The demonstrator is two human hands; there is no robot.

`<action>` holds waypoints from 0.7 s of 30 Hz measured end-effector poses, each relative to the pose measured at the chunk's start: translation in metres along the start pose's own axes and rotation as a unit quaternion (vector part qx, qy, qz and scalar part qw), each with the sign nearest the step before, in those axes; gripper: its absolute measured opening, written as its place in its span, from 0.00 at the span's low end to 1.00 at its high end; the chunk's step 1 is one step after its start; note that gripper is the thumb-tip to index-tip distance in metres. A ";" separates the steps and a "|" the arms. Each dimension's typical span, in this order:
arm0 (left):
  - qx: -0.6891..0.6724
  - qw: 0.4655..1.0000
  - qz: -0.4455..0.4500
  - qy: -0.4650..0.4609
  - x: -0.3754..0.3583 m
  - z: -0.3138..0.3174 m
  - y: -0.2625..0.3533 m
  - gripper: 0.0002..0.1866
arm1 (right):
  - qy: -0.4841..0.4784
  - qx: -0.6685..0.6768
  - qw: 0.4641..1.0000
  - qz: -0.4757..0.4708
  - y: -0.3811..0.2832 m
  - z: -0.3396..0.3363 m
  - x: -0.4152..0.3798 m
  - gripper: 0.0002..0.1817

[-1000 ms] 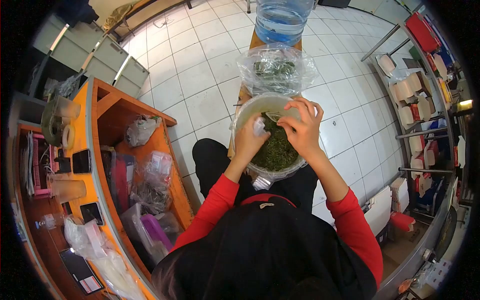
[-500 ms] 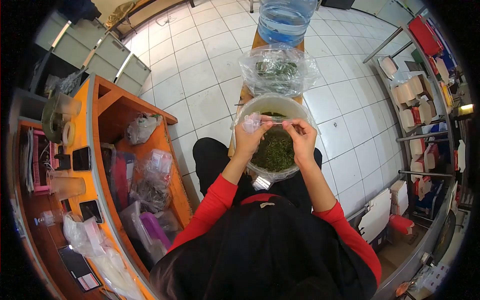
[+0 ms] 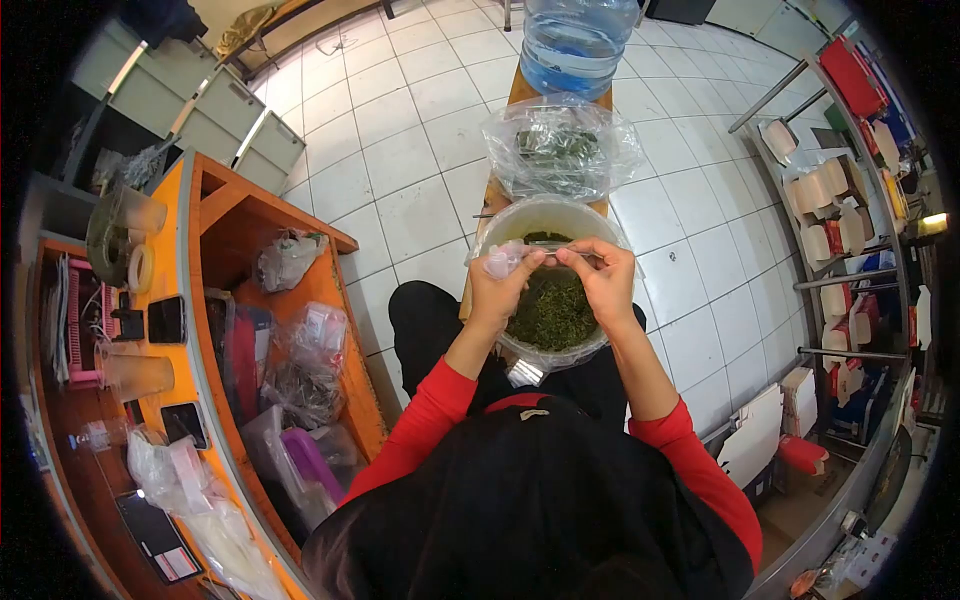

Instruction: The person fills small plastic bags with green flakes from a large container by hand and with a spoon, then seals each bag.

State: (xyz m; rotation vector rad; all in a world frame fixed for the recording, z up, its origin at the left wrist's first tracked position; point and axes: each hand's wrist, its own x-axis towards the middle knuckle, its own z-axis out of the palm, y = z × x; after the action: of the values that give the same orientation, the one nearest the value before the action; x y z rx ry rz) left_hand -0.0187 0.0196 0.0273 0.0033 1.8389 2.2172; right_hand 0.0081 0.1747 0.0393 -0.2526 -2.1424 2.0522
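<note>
White floor tiles [image 3: 400, 160] spread under a narrow wooden table [image 3: 520, 90]. On it, just near of a bag of greens [image 3: 560, 145], a bucket [image 3: 500, 225] holds chopped herbs [image 3: 550, 310]. Above it, left hand [image 3: 500, 285] and right hand [image 3: 605, 280] pinch a small clear bag [image 3: 505, 258] between them.

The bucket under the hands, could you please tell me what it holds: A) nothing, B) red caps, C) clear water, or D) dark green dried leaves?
D: the bucket is partly filled with dark green dried leaves, seen below both hands.
</note>
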 end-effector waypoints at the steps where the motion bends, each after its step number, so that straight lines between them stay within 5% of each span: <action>1: -0.031 0.999 -0.026 0.011 0.002 -0.003 -0.001 0.12 | -0.026 -0.047 0.998 0.036 -0.012 -0.003 0.004 0.05; 5: -0.183 0.977 -0.103 0.034 0.009 -0.013 0.000 0.17 | -0.059 -0.064 0.995 0.037 -0.010 -0.018 0.040 0.07; 8: -0.287 0.947 -0.143 -0.007 0.015 -0.028 -0.011 0.19 | 0.080 -0.121 0.979 -0.144 -0.022 -0.017 0.063 0.12; 10: -0.299 0.942 -0.151 -0.026 0.013 -0.028 -0.004 0.18 | 0.212 -0.238 0.908 -0.274 -0.029 -0.003 0.067 0.14; 12: -0.263 0.954 -0.141 -0.022 0.007 -0.023 0.005 0.16 | 0.203 -0.255 0.904 -0.277 -0.029 0.009 0.061 0.16; 15: -0.224 0.968 -0.116 0.010 0.008 -0.018 0.002 0.14 | -0.016 -0.110 0.992 -0.058 -0.017 0.013 0.023 0.17; 17: -0.220 0.969 -0.112 0.006 0.007 -0.014 0.006 0.12 | -0.154 0.027 0.979 0.132 -0.010 0.012 0.010 0.16; 21: -0.204 0.975 -0.084 -0.033 0.006 -0.014 0.005 0.12 | -0.132 0.148 0.957 0.211 -0.011 0.005 0.006 0.15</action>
State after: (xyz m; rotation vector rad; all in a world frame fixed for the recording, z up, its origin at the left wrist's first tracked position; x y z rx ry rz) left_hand -0.0278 0.0067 0.0285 -0.1475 1.2707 2.3938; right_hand 0.0006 0.1705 0.0504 -0.4510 -2.0089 2.7558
